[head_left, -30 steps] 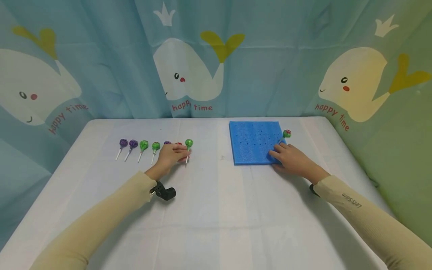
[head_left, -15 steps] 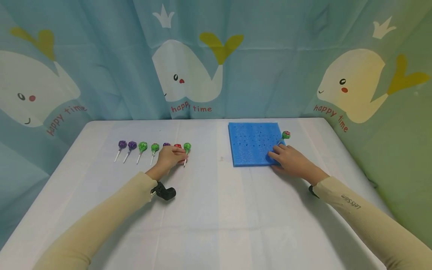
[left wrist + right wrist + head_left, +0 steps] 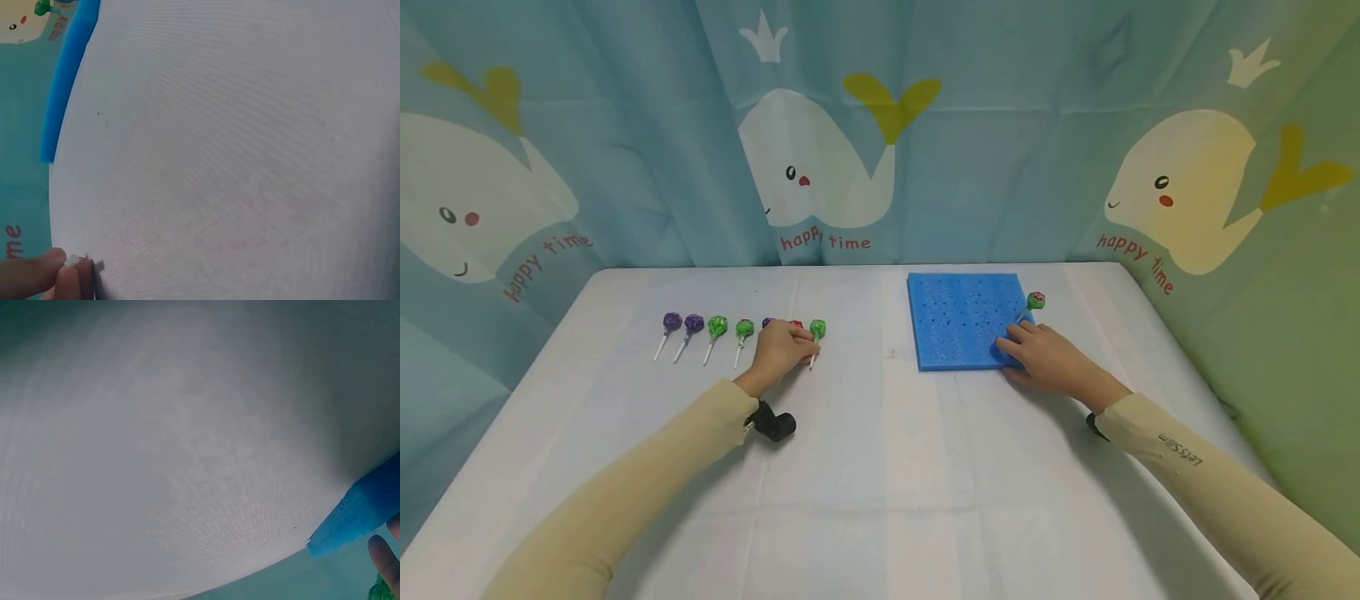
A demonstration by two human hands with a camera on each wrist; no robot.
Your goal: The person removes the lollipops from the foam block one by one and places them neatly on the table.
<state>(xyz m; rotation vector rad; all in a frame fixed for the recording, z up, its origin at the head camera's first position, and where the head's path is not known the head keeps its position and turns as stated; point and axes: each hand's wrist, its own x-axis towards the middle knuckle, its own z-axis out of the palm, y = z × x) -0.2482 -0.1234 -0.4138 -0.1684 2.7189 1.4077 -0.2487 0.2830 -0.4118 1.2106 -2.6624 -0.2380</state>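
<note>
In the head view, my left hand [image 3: 778, 352] pinches the white stick of a green-wrapped lollipop [image 3: 817, 328], which stands nearly upright with its head up. The left wrist view shows the stick's white end [image 3: 72, 260] between thumb and fingertips. Behind this hand, a purple lollipop [image 3: 767, 322] and a red lollipop [image 3: 795, 323] are partly hidden. My right hand [image 3: 1048, 357] grips the near right corner of a blue foam board [image 3: 955, 333] full of small holes. Just beyond its fingers, a green-and-red lollipop [image 3: 1036, 300] leans up from the board's right edge.
Left of my left hand, two purple lollipops [image 3: 694, 323], a green lollipop [image 3: 718, 326] and a green-and-red lollipop [image 3: 744, 328] lie in a row on the white-covered table [image 3: 880, 467]. A whale-print curtain [image 3: 1000, 183] hangs behind the table.
My left wrist has shifted slightly right and turned a little, while the lollipop stays in its fingers at nearly the same spot. The right hand and foam board have not visibly moved.
</note>
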